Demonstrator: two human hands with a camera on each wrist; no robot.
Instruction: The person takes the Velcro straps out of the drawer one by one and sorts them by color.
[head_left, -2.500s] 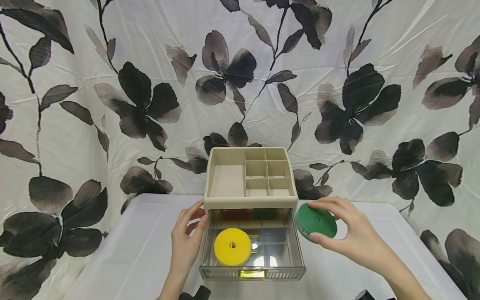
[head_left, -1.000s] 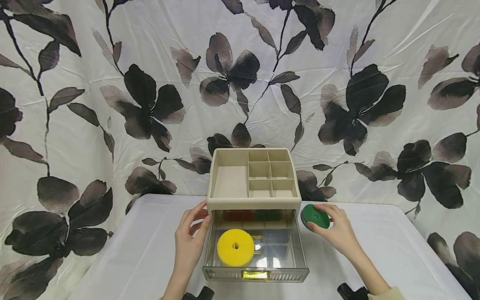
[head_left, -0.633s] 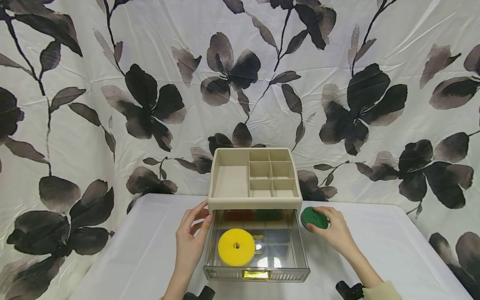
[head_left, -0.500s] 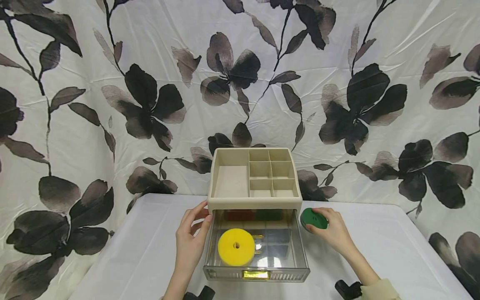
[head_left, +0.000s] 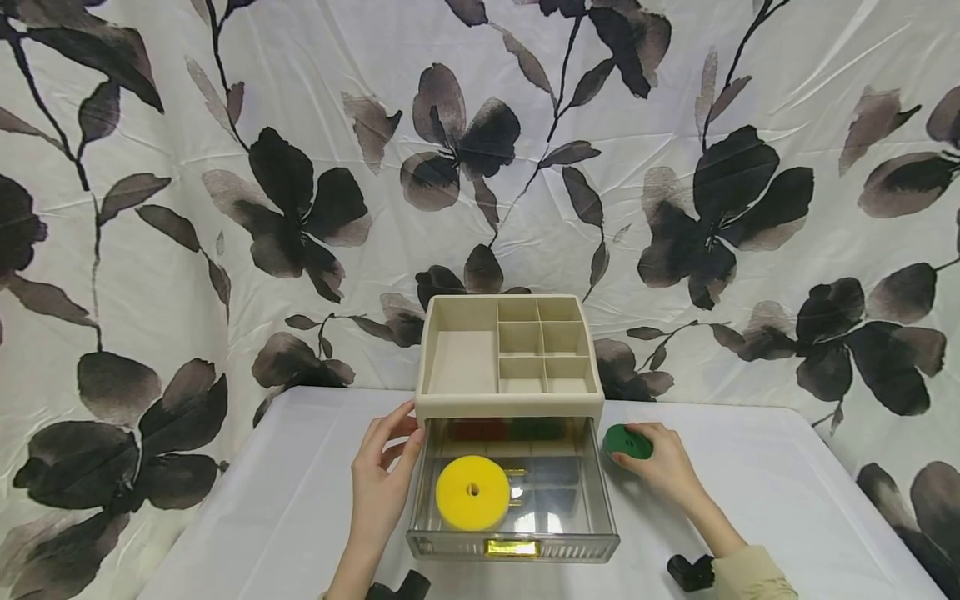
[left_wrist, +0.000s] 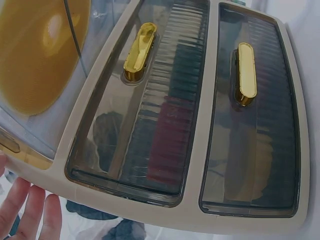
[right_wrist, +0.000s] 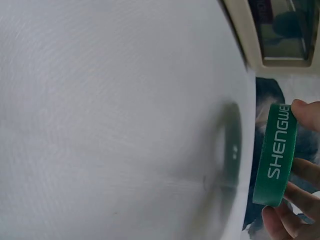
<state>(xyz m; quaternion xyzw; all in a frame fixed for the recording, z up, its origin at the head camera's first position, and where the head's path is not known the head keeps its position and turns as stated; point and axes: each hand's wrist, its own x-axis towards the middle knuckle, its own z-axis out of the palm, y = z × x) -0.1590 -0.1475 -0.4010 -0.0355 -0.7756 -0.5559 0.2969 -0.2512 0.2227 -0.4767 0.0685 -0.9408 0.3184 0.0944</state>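
Note:
A cream desktop organizer [head_left: 510, 406] has its top clear drawer [head_left: 555, 521] pulled out. In that drawer lies a yellow disc [head_left: 483, 512] with a small centre hole, towards the left. My left hand [head_left: 378, 483] holds the organizer's left front edge, thumb at the front and fingers along the side. To the right of the organizer, my right hand [head_left: 667, 462] grips a green disc [head_left: 626, 442] by its edge between thumb and fingers. White lettering runs along the green disc's rim [right_wrist: 275, 155] in the right wrist view. I cannot tell whether it touches the table.
Two shut drawers with gold handles [left_wrist: 246, 72] lie below the pulled-out one in the left wrist view. Divided compartments [head_left: 543, 342] top the organizer. A white table [head_left: 285, 492] stands before a floral curtain [head_left: 337, 100]. Black wrist devices [head_left: 690, 573] show near the bottom.
My right hand has lowered the green disc toward the table beside the organizer, and the disc now appears smaller and flatter. My left hand has stayed at the organizer's left edge.

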